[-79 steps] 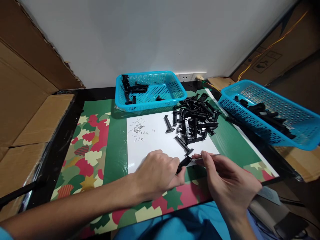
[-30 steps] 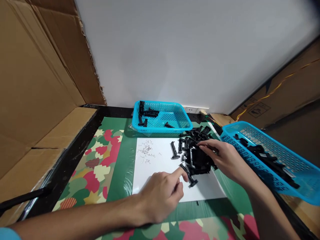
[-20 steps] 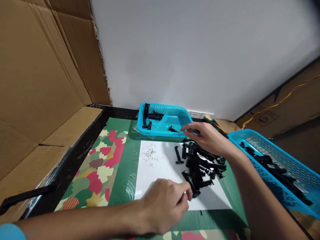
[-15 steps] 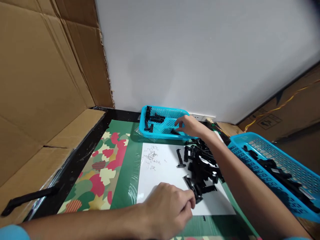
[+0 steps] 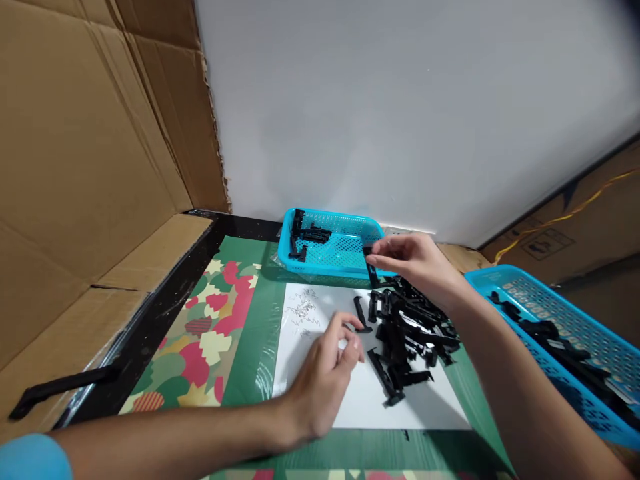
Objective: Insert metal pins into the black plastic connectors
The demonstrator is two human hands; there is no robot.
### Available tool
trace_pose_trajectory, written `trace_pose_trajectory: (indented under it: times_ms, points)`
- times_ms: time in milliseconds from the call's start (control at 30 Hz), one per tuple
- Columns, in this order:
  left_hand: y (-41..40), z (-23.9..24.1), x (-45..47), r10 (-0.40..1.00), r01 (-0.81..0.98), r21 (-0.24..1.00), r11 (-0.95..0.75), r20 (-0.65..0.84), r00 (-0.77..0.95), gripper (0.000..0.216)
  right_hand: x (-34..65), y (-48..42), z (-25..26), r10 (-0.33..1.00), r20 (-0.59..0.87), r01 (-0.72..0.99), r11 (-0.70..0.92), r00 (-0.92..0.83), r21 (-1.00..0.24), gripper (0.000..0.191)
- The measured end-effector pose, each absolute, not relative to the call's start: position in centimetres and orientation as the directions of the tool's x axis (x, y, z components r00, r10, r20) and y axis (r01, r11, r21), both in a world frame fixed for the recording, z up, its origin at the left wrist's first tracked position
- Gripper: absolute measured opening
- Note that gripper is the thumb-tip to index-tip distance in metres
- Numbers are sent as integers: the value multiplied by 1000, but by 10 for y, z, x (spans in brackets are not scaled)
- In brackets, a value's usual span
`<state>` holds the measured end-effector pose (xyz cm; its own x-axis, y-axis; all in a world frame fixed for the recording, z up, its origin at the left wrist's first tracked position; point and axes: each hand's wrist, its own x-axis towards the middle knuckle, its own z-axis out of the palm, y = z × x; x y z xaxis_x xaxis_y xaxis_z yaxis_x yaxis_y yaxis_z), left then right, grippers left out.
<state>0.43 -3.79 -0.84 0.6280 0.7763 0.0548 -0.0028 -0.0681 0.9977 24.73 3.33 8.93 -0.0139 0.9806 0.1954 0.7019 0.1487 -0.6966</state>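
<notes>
My right hand (image 5: 417, 263) pinches a narrow black plastic part (image 5: 371, 272) between thumb and fingers. It is at the front right corner of the blue basket (image 5: 330, 272), where several similar black parts (image 5: 313, 233) lie at the left. My left hand (image 5: 333, 367) is over the white sheet (image 5: 295, 360), fingers bent and apart, with nothing visible between them. Its fingertips are close to a single black part (image 5: 360, 313); whether they touch it I cannot tell. To the right lies a heap of black plastic parts (image 5: 400, 333). Small thin dark bits (image 5: 304, 307) are scattered on the sheet's left side.
A second blue basket (image 5: 530, 283) with black parts stands at the right. Cardboard (image 5: 90, 133) rises at the left, and a pale wall (image 5: 350, 120) closes the back. One long black piece (image 5: 65, 390) lies at the left edge. A yellow cable (image 5: 565, 217) hangs at the right.
My right hand has come out of the back basket toward me and right, now with a black part in its fingers. My left hand has moved up and left, its fingers loosened from a curl.
</notes>
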Motion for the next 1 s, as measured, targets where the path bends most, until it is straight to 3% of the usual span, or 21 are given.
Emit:
trace_pose_trajectory:
  times_ms: [33,100,167,267,400,533,667,800,1000]
  points:
    - [-37,-10,6,788,-64,998,-6,44,614,33,242,15,87,984,179,551,136,25,-823,31]
    - [-38,-11,7,789,-149,985,85,25,614,37,230,-19,78,985,128,304,87,115,-949,37]
    - [-39,-11,7,768,-175,976,128,14,640,40,218,-47,66,981,61,158,32,182,-987,43]
    - [-40,-9,5,724,-158,978,139,9,690,47,206,-75,50,977,-22,84,-41,211,-996,50]
    - [-40,-6,2,700,-119,986,120,1,714,56,202,-92,42,991,-41,223,-68,124,-972,40]
    - [-40,-2,1,675,-12,1000,-16,20,738,39,210,-97,51,994,-93,462,-55,-60,-885,32]
    - [-42,0,0,671,100,991,-92,-12,742,28,228,-89,66,974,-146,573,-21,-173,-820,30]
    - [-43,3,-2,640,251,934,-253,-33,768,25,236,-62,76,973,-134,634,15,-187,-773,29]
    - [-43,4,-3,539,244,871,-427,28,842,31,201,-15,62,974,-75,805,131,-213,-579,16]
